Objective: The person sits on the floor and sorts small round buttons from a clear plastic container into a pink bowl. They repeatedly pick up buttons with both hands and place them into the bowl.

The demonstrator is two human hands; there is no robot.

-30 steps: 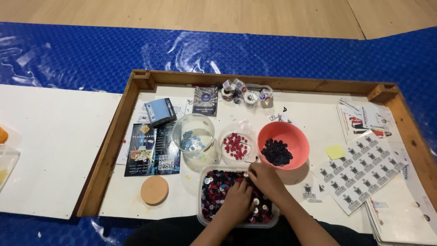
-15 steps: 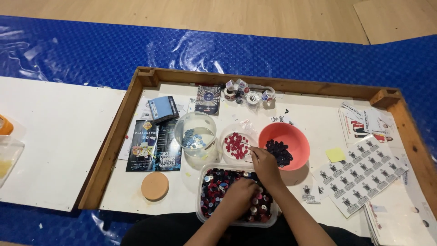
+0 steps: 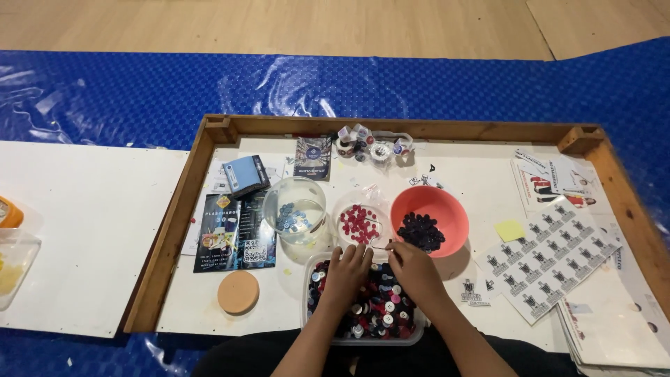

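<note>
- A big blue sheet (image 3: 105, 91) covers the floor, and a flat white board (image 3: 84, 230) lies on it at the left.
- A wooden tray (image 3: 174, 223) with a white bottom holds all the little things.
- Sheets of stickers (image 3: 551, 251) and paper lie at the right side of the tray.
- A clear box of mixed buttons (image 3: 366, 307) sits at the near edge. It is still very full, so a lot of sorting looks left to do.
- The left hand (image 3: 347, 274) lies flat in the box, fingers spread on the buttons. It holds nothing that I can see.
- The right hand (image 3: 412, 269) is at the far rim of the box, just beside the orange bowl. Its fingertips are pinched together, maybe on a thin little thing, but I cannot tell what.
- The orange bowl (image 3: 429, 220) has a small pile of dark buttons.
- A clear cup (image 3: 294, 209) holds some blue buttons.
- A small clear dish (image 3: 361, 222) holds red buttons.
- A round cork lid (image 3: 238, 292) lies alone at the left.
</note>
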